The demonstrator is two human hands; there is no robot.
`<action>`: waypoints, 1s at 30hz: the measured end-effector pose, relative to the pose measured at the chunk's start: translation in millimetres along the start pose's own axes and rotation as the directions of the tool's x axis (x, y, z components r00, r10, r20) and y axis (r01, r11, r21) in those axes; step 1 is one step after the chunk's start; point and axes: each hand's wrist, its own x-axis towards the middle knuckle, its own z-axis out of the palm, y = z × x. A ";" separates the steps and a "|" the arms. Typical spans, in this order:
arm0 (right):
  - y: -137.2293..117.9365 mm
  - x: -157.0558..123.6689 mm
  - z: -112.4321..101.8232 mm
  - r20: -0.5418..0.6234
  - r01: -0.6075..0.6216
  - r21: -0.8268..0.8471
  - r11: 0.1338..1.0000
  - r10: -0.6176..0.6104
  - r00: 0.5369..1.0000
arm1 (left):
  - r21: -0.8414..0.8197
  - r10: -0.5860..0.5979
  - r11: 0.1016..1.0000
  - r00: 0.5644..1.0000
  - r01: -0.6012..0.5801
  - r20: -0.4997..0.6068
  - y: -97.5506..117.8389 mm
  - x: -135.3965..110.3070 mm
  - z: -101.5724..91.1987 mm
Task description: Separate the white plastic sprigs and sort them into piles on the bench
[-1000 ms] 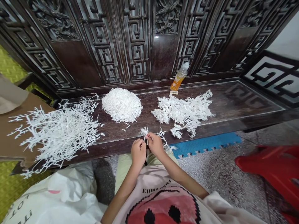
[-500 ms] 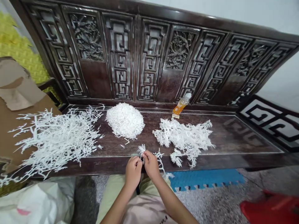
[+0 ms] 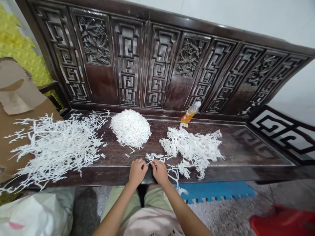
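Being pinched at its stem, a white branching sprig (image 3: 157, 158) is held between the left hand (image 3: 137, 172) and the right hand (image 3: 159, 172), and both grips are closed on it. The fingertips are brought together just above the front edge of a dark carved wooden desk (image 3: 236, 154), seemingly so that the thin stem is kept steady. The sprig's branches are spread over the desk, close to a loose pile of white branches (image 3: 192, 147). A dense white mound of small pieces (image 3: 130, 128) is set between that pile and a larger heap of long branches (image 3: 55, 147), which overhangs a cardboard sheet (image 3: 24, 111); the three appear to be kept apart by form. A plastic bottle of orange liquid (image 3: 190, 113) is stood back by the carved backrest (image 3: 128, 62), away from the hands, and a blue foam mat (image 3: 216, 191) lies on the floor below.
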 end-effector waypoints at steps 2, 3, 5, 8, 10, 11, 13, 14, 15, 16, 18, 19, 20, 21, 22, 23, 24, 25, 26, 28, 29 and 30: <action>-0.1 0.9 1.4 0.026 0.014 -0.002 1.000 -0.014 1.000 | -0.024 0.008 1.000 1.000 -0.008 0.001 -0.6 -1.4 -1.2; 0.4 1.2 1.9 0.031 0.013 0.009 1.000 -0.013 0.999 | -0.033 0.016 0.999 1.000 -0.016 0.001 -0.6 -1.3 -1.6; 1.9 1.4 2.8 0.033 0.001 0.033 0.999 -0.002 0.999 | -0.047 0.036 0.998 0.999 -0.036 -0.002 0.1 0.2 -1.2; 4.4 1.3 3.3 0.031 -0.022 0.051 0.998 0.021 0.999 | -0.082 0.059 0.995 0.998 -0.061 -0.017 1.4 2.2 1.5; 6.4 3.0 3.0 0.004 -0.058 0.058 0.997 0.058 0.998 | -0.139 0.061 0.988 0.997 -0.067 -0.046 -1.0 0.3 2.7; 7.5 4.6 2.6 -0.035 -0.102 0.058 0.993 0.104 0.994 | -0.186 0.043 0.981 0.996 -0.057 -0.079 -4.0 -1.8 2.6; 9.6 9.3 1.7 -0.131 -0.209 0.045 0.977 0.214 0.968 | -0.301 -0.056 0.954 0.982 -0.001 -0.180 -13.6 -6.5 0.0; 10.2 11.8 1.3 -0.158 -0.244 0.030 0.969 0.245 0.956 | -0.347 -0.125 0.937 0.965 0.038 -0.232 -19.7 -8.2 -2.6; 10.4 14.1 1.1 -0.153 -0.247 0.011 0.969 0.245 0.957 | -0.369 -0.190 0.926 0.942 0.079 -0.275 -26.1 -8.8 -6.0; 10.2 16.0 0.9 -0.118 -0.215 -0.011 0.977 0.212 0.970 | -0.364 -0.240 0.924 0.922 0.120 -0.304 -32.1 -7.8 -10.0; 8.1 18.1 0.2 -0.018 -0.112 -0.038 0.993 0.111 0.994 | -0.280 -0.290 0.939 0.902 0.201 -0.321 -41.1 -1.5 -18.1; 6.5 18.1 -0.5 0.015 -0.073 -0.044 0.996 0.074 0.997 | -0.218 -0.302 0.946 0.897 0.240 -0.322 -43.6 3.2 -21.6; 4.6 17.6 -1.5 0.026 -0.054 -0.050 0.997 0.056 0.998 | -0.154 -0.312 0.949 0.893 0.276 -0.324 -44.4 7.9 -24.4; 2.5 16.7 -2.8 0.020 -0.053 -0.058 0.997 0.054 0.998 | -0.095 -0.321 0.947 0.887 0.307 -0.331 -44.0 12.1 -26.6; 0.5 15.5 -4.0 0.006 -0.059 -0.067 0.996 0.060 0.998 | -0.040 -0.326 0.942 0.880 0.334 -0.346 -42.7 15.2 -28.1; -1.4 14.3 -4.9 -0.010 -0.072 -0.077 0.994 0.072 0.997 | 0.000 -0.320 0.939 0.877 0.343 -0.357 -41.2 16.9 -29.2; -2.7 13.3 -5.2 -0.022 -0.087 -0.086 0.993 0.085 0.996 | 0.021 -0.306 0.942 0.881 0.336 -0.359 -40.1 17.3 -29.6; -3.4 12.8 -4.7 -0.020 -0.085 -0.082 0.993 0.083 0.996 | 0.027 -0.294 0.945 0.882 0.326 -0.369 -39.9 16.6 -29.6; -3.2 12.7 -3.6 -0.041 -0.099 -0.077 0.992 0.096 0.995 | 0.032 -0.273 0.951 0.888 0.306 -0.370 -40.8 15.5 -29.1; -0.9 13.8 -0.1 -0.056 -0.085 -0.040 0.996 0.083 0.995 | 0.023 -0.232 0.966 0.898 0.259 -0.375 -44.6 13.0 -27.3; 0.9 14.5 1.7 -0.092 -0.102 -0.017 0.995 0.100 0.991 | 0.004 -0.203 0.976 0.914 0.218 -0.350 -46.8 12.1 -26.3; 2.8 15.1 3.4 -0.116 -0.103 0.016 0.995 0.104 0.988 | -0.024 -0.195 0.980 0.921 0.198 -0.337 -48.9 11.7 -25.3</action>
